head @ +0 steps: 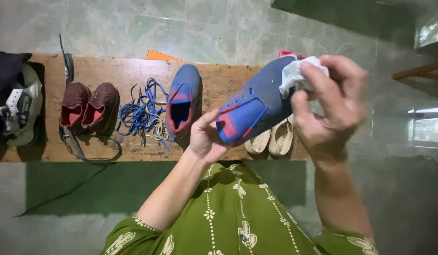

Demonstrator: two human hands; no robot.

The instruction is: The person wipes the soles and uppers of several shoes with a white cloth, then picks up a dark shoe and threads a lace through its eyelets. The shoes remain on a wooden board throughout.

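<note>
One blue lace-less fabric sneaker with red trim [256, 108], held above the wooden desk [110, 71] by left-hand fingers [207, 137] curled under its toe, right-hand fingers [330, 101] pinching a white crumpled cloth [297, 75] to its side; loose one-handed support risks dropping it onto the pale insoles [271, 139] below.

Blue shoes: 2, one [256, 106] held, one [183, 101] on the tabletop [124, 71]. Maroon shoes [89, 105]: 2. White sneaker [21, 111]: 1, perhaps more under the dark cloth [6, 66]. Pale insoles [271, 138]: 2. Lace tangle [143, 115]: 1. White rag [299, 75]: 1.
</note>
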